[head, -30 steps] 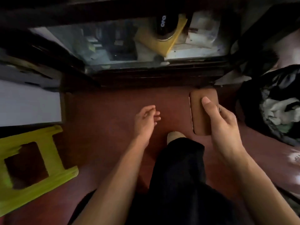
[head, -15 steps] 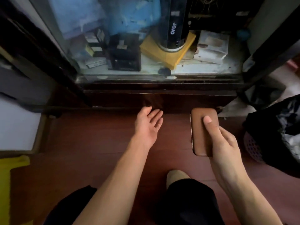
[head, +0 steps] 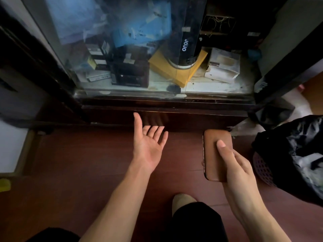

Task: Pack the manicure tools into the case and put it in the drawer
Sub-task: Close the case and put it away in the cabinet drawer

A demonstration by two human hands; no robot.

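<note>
A closed brown leather manicure case [head: 213, 151] is held flat in my right hand [head: 236, 165], thumb lying along its lid and fingers curled under it, above the red-brown floor. My left hand [head: 148, 144] is stretched forward palm up with straight fingers, its fingertips just under the lower edge of the dark wooden drawer front [head: 192, 117] at the base of the cabinet. The drawer looks closed. No loose manicure tools are visible.
Above the drawer a glass-fronted cabinet shelf [head: 209, 88] holds boxes, a yellow envelope [head: 174, 70] and a black cylinder [head: 183, 48]. A black bag over a purple basket [head: 297, 154] sits at the right. My foot [head: 181, 199] is below on the floor.
The view has moved closer to the cabinet. My left hand has reached forward and turned palm up toward the drawer front. My right hand still holds the case.
</note>
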